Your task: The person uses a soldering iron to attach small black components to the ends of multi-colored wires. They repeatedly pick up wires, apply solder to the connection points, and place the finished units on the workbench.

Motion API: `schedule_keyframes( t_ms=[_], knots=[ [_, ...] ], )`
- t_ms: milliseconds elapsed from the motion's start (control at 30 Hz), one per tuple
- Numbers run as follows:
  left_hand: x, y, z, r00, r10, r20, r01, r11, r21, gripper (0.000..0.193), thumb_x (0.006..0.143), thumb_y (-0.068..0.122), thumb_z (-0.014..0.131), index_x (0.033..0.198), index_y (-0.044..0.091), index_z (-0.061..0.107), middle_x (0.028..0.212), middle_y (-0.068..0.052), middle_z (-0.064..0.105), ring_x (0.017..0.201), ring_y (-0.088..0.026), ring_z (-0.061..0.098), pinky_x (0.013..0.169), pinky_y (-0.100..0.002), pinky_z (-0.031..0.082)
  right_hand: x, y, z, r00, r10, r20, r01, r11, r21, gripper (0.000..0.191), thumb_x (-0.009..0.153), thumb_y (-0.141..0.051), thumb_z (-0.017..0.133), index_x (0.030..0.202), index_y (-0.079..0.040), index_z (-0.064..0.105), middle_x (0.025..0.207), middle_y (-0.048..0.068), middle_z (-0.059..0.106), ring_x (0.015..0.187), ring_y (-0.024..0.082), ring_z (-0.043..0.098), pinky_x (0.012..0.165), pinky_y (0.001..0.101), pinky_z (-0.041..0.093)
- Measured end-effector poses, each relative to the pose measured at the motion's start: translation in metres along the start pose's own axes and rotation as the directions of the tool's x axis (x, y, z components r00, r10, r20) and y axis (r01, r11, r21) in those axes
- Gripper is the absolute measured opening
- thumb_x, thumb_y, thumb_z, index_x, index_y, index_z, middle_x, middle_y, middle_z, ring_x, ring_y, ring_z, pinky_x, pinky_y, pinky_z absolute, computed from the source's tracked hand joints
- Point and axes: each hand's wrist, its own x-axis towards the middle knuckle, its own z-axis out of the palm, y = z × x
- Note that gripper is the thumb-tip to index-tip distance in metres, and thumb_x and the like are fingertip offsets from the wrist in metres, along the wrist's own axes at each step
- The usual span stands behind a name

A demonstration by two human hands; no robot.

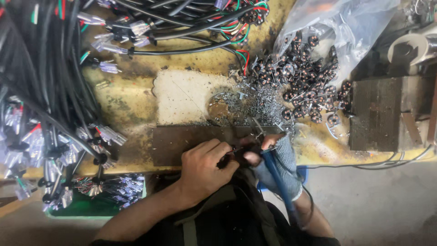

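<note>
While the left hand (202,168) pinches a small dark part (230,157) at the counter's (132,98) near edge, the gloved right hand (277,159) grips a blue-handled tool (277,180) just beside it. Steadying both wrists on the dark plate (182,141) would likely help; loose coils (305,86) lie far right, cables (41,91) left.

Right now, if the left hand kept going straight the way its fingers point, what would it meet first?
The left hand points rightward across the bench edge, so it would first meet the gloved right hand holding the blue-handled tool, with a small dark part between them. They already look close to touching; depth is hard to judge.
</note>
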Motion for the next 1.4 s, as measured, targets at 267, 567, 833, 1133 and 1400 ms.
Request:
schedule_keyframes(
  t_ms=[267,567,833,1133,1400],
  knots=[
    [-0.003,-0.005,0.000,1.000,0.014,-0.005,-0.014,1.000,0.014,0.021,0.077,0.016,0.081,0.083,0.007,0.063,0.074,-0.010,0.058,0.070,-0.032,0.064,0.059,-0.043,0.051,0.011,0.026,0.018,0.965,0.224,0.138,-0.194,0.960,-0.203,0.006,0.097,-0.004,0.070,0.100,-0.005,0.065,0.092,0.003,0.070,0.085,0.010,0.066,0.075,0.0234,0.051],
    [-0.001,-0.006,-0.006,1.000,-0.009,0.001,0.009,0.996,-0.086,0.024,0.072,0.016,0.083,0.087,0.006,0.068,0.085,-0.009,0.068,0.076,-0.028,0.070,0.065,-0.038,0.055,-0.007,0.015,0.015,0.990,-0.135,-0.046,0.122,0.967,-0.225,0.053,0.088,-0.001,0.078,0.114,-0.012,0.032,0.100,0.003,0.068,0.092,0.010,0.066,0.082,0.0247,0.049],
    [0.001,-0.007,-0.006,0.998,-0.051,-0.032,0.038,0.949,-0.314,0.011,0.087,0.011,0.083,0.096,0.006,0.079,0.089,-0.008,0.074,0.076,-0.019,0.074,0.064,-0.029,0.056,0.000,0.016,0.015,0.968,-0.240,-0.077,0.190,0.898,-0.397,0.048,0.090,0.000,0.077,0.110,-0.011,0.034,0.099,0.005,0.069,0.090,0.013,0.067,0.083,0.0256,0.047],
    [-0.005,-0.010,0.001,0.994,0.036,-0.100,-0.064,0.954,-0.292,0.013,0.080,0.009,0.083,0.089,0.005,0.076,0.088,-0.008,0.072,0.071,-0.018,0.071,0.060,-0.029,0.055,0.006,0.005,0.016,0.997,-0.050,-0.067,0.041,0.990,-0.139,0.049,0.096,0.002,0.074,0.111,-0.013,0.029,0.092,0.003,0.068,0.082,0.010,0.061,0.078,0.0226,0.047],
    [-0.003,-0.005,0.000,0.991,0.127,-0.045,-0.132,0.980,-0.148,0.013,0.087,0.011,0.083,0.096,0.005,0.076,0.091,-0.009,0.071,0.076,-0.023,0.072,0.065,-0.033,0.056,0.018,-0.006,0.015,0.998,-0.007,-0.067,0.020,0.981,0.195,0.051,0.092,0.009,0.071,0.112,-0.013,0.030,0.097,0.007,0.062,0.093,0.015,0.063,0.080,0.0264,0.054]
  ],
)
